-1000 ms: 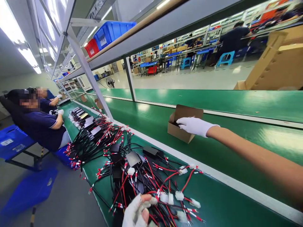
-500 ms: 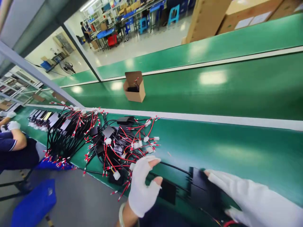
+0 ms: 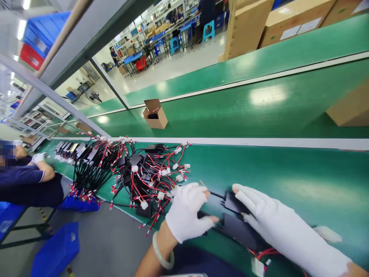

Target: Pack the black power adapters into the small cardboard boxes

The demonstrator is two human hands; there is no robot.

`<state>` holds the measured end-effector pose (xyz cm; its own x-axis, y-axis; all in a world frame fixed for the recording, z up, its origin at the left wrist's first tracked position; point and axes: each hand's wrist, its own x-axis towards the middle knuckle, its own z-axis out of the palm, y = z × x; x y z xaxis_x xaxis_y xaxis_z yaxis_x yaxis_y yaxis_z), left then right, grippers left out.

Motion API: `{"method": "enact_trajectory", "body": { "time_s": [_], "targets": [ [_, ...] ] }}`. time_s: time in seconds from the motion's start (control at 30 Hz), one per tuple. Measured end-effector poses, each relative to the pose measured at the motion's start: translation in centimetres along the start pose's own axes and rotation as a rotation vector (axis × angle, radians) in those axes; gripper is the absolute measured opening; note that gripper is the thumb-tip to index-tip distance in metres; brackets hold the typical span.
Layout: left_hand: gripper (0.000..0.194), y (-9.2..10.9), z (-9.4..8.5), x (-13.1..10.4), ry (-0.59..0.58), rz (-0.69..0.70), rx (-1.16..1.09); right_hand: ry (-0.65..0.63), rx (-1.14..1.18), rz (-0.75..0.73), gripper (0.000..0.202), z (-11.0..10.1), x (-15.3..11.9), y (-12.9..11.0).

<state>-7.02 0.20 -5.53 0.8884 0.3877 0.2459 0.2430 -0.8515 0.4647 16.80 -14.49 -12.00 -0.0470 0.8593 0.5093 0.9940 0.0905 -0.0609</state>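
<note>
left hand: white glove with bare fingertips, palm down at the near edge of the green bench; wrist bent, jade-coloured bangle on it. Fingers loosely spread, flat on the black adapter units; clasped nothing.
right hand: white glove, forearm came in from lower right, palm down, fingers extended and slightly fanned. Fingertips pressed on the upper black unit; flat contact, no grip.
black adapter units: two dark flat boxes, blurred, lay on the bench between and under both hands. Red leads ran out beneath the right wrist; white connector just beside that forearm.
harness pile: black boxes with red and black wires and white plugs, heaped on the bench left of the left hand, touching its fingertips' area; the row extended left.
co-worker: seated far left, dark blue shirt, white-gloved hand at the bench edge.
blue bins: on the floor, lower left.
conveyor belt: green, beyond a white rail.
small cardboard box: open, on the belt, well apart from both hands, dark part inside.
cardboard cartons: far side, upper right; another at the right edge on the belt.
</note>
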Motion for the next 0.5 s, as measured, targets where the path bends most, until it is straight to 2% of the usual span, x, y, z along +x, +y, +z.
{"method": "enact_trajectory", "body": {
  "time_s": [0.07,0.1,0.17,0.2,0.27,0.33,0.4,0.5],
  "targets": [
    [0.072,-0.5,0.2,-1.2,-0.23,-0.037,0.092,-0.001,0.045,-0.019,0.043,0.1,0.3,-2.2],
    [0.07,-0.7,0.4,-1.8,-0.334,-0.056,0.151,-0.012,0.083,-0.038,0.042,0.2,0.4,-3.4],
    [0.053,-1.0,0.8,-2.6,-0.483,-0.072,0.256,-0.023,0.147,-0.092,0.044,0.8,0.4,-5.7],
    [0.043,-1.1,0.9,-2.8,-0.516,-0.057,0.286,-0.015,0.167,-0.117,0.045,1.1,0.6,-6.7],
    [0.033,-1.4,0.7,-2.6,-0.491,-0.006,0.298,0.034,0.172,-0.132,0.045,1.5,1.2,-8.1],
    [0.036,-1.7,0.2,-1.9,-0.384,0.051,0.286,0.09,0.144,-0.113,0.043,1.6,2.3,-8.7],
    [0.037,-1.9,-0.4,-0.8,-0.276,0.099,0.281,0.139,0.123,-0.107,0.041,1.3,3.6,-8.5],
    [0.038,-2.0,-0.6,0.3,-0.193,0.135,0.272,0.17,0.119,-0.147,0.038,0.4,5.3,-7.5]
  ]
}}
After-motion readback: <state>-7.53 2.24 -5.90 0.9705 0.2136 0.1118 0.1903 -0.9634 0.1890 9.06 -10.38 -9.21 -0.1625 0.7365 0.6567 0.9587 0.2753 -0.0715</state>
